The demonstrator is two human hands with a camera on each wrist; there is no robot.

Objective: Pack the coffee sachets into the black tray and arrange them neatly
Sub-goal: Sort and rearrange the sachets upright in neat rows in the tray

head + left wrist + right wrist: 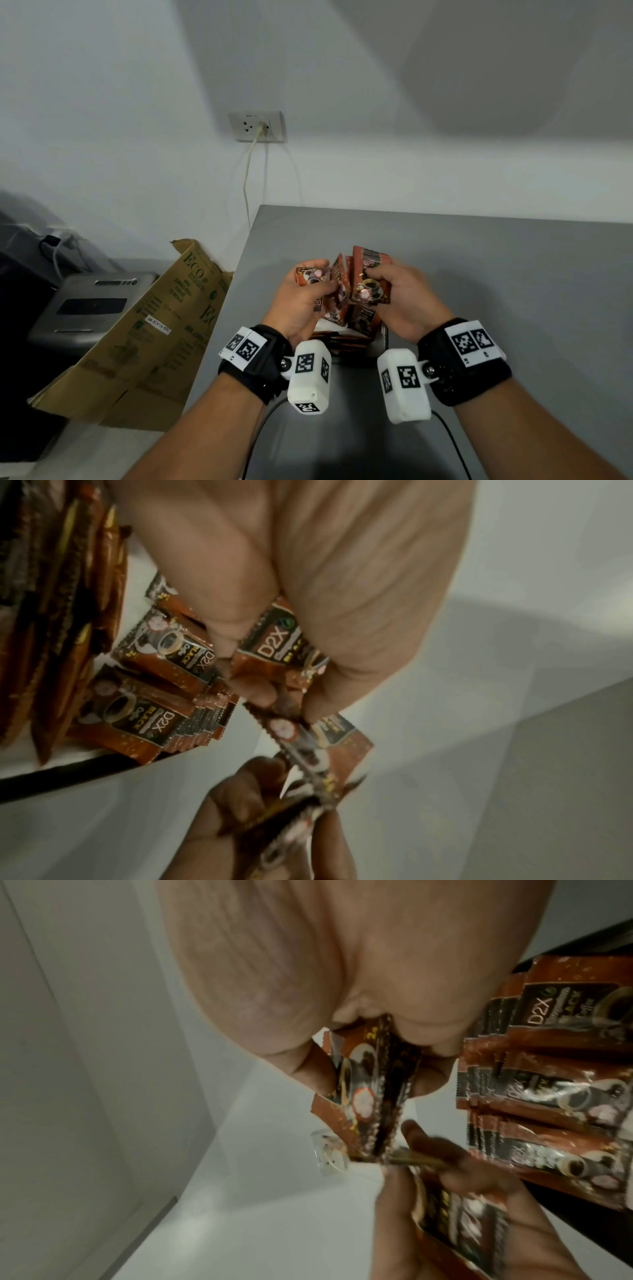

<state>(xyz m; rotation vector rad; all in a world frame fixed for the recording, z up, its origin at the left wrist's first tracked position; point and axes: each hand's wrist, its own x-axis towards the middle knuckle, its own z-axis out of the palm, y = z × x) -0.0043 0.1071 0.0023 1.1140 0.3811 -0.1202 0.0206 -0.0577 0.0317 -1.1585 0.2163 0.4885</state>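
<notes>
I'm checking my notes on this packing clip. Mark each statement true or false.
1. Both the left hand and the right hand hold brown coffee sachets. True.
2. The black tray holds no sachets. False: rows of sachets already stand in it.
3. A cord is plugged into the white wall socket. True.
4. The grey table is covered with loose sachets. False: none lie loose on it.

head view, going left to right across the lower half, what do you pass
grey machine → flattened cardboard box → left hand holding coffee sachets → right hand holding more sachets → bare grey table
</notes>
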